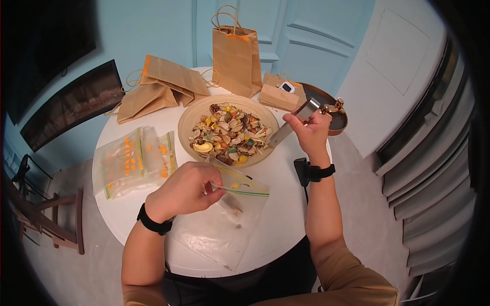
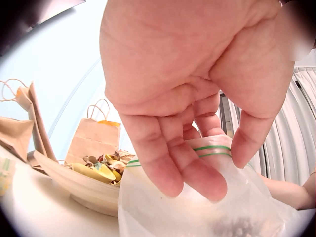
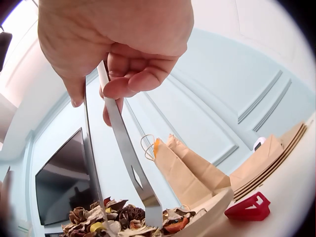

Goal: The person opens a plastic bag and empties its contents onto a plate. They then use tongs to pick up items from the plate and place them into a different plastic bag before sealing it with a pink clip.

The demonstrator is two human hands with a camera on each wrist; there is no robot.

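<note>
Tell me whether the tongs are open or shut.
Open. The right wrist view shows the tongs, in the right hand, with their arms apart down to the tips.

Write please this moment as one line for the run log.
left hand: pinches zip bag near green seal | right hand: holds metal tongs, tips at dried mix in bowl | paper bags: behind it

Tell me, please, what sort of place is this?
It looks like a living or dining room in a home, though a small studio is possible. A dark flat screen on the wall, a wooden chair and long grey curtains suggest it.
</note>
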